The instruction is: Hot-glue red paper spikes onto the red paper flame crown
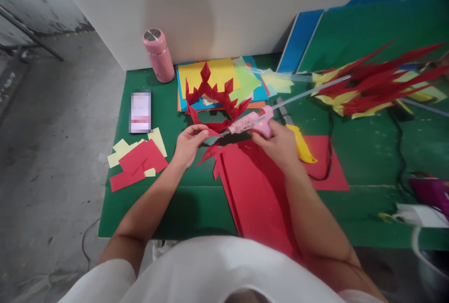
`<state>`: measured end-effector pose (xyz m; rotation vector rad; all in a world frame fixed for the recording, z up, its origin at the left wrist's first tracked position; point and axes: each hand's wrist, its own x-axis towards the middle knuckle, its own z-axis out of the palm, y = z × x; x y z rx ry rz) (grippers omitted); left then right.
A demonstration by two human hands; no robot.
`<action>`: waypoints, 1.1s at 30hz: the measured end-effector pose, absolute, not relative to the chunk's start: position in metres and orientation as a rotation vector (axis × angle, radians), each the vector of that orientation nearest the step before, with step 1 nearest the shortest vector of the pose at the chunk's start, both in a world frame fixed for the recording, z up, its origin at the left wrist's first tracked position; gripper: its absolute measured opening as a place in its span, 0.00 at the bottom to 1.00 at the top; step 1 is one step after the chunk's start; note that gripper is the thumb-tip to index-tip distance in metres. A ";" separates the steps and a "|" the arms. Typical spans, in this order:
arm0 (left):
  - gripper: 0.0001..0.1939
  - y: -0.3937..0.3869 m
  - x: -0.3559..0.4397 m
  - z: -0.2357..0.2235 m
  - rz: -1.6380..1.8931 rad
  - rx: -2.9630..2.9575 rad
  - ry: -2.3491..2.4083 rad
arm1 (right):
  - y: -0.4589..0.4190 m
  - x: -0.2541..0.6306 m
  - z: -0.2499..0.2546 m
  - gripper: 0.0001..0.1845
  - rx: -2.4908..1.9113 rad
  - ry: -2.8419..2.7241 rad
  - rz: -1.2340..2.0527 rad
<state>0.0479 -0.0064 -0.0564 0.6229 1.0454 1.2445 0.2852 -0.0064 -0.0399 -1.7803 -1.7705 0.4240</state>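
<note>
Working over a big green tabletop [372, 167], with a wide red sheet of card [259, 191] lying flat toward the front edge. Over to the right, a spiky bundle of red and yellow paper [375, 83]: looks pretty much made up, though too blurred to check properly. At the back, a stack of coloured paper sheets [217, 74], and partly in front of it, just beyond both hands, the main thing here: an openwork ring of folded red paper [228, 105]. Already carrying several diamond-shaped points around the back and sides, so maybe past halfway, at a guess. Holding a pink glue gun [252, 123] by the handle in the right hand [280, 146], with fingers curled snugly around it; can't tell about any squeeze on the trigger. Loaded with a long clear glue stick [312, 91] poking out the back. Pinching a small folded red paper piece [214, 133] in the left hand [189, 144], thumb pressed to fingertips, right at the nozzle and near the front of the ring. Seems to be at the gluing step; can't tell if joined to the ring yet. Left over, by the look of it: that piece, plus maybe the pointed red paper bits [209, 153] by the card's top edge.
</note>
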 end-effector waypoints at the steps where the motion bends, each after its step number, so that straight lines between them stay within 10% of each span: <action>1: 0.17 -0.006 0.048 -0.057 1.246 0.624 1.051 | -0.007 0.285 -0.040 0.23 -1.783 -1.772 0.423; 33: 0.16 -0.002 0.042 -0.057 1.326 0.629 1.031 | -0.005 0.296 -0.038 0.25 -1.775 -1.841 0.551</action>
